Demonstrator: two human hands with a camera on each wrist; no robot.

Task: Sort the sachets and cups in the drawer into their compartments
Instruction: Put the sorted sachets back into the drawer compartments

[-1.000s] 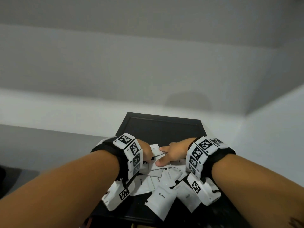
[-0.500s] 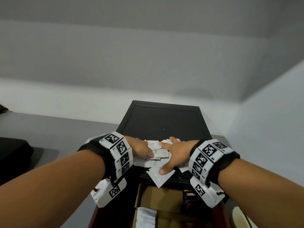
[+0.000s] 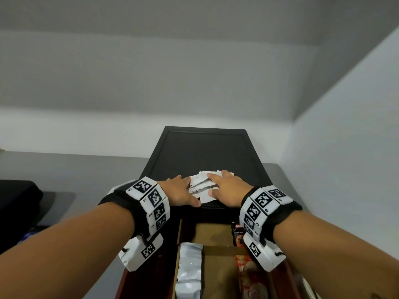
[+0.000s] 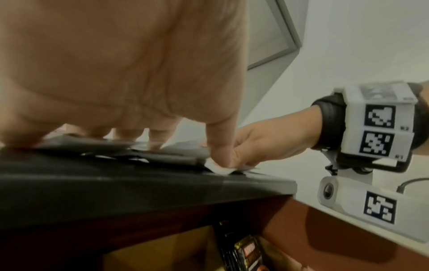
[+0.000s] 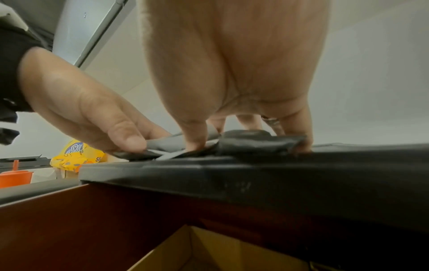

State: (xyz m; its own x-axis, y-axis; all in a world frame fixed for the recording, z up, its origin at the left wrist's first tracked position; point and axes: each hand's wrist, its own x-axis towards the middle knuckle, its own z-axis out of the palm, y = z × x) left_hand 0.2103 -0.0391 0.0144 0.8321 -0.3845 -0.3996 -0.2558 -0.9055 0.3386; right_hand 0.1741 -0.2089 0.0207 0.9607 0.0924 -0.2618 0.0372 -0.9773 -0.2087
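A heap of white sachets (image 3: 201, 184) lies on the near part of a black tray (image 3: 203, 152) on top of the cabinet. My left hand (image 3: 182, 190) meets the heap from the left; in the right wrist view its thumb and fingers (image 5: 130, 141) pinch the edge of a sachet (image 5: 162, 144). My right hand (image 3: 224, 186) lies over the heap from the right, fingers spread on top and thumb (image 5: 195, 139) pressing down. Under the tray the drawer (image 3: 213, 234) stands open, with white sachets (image 3: 190, 266) in its left compartment and red sachets (image 3: 246, 270) to the right.
Dark sachets (image 3: 236, 231) stand at the drawer's back right. The far half of the tray is bare. Grey walls close in behind and on the right. A yellow bag (image 5: 76, 155) and an orange cup (image 5: 14, 177) sit on a counter to the left.
The sachets were spread loose over the tray a second ago; both hands have drawn them into one tight heap. My view has tilted, and the open drawer now shows below.
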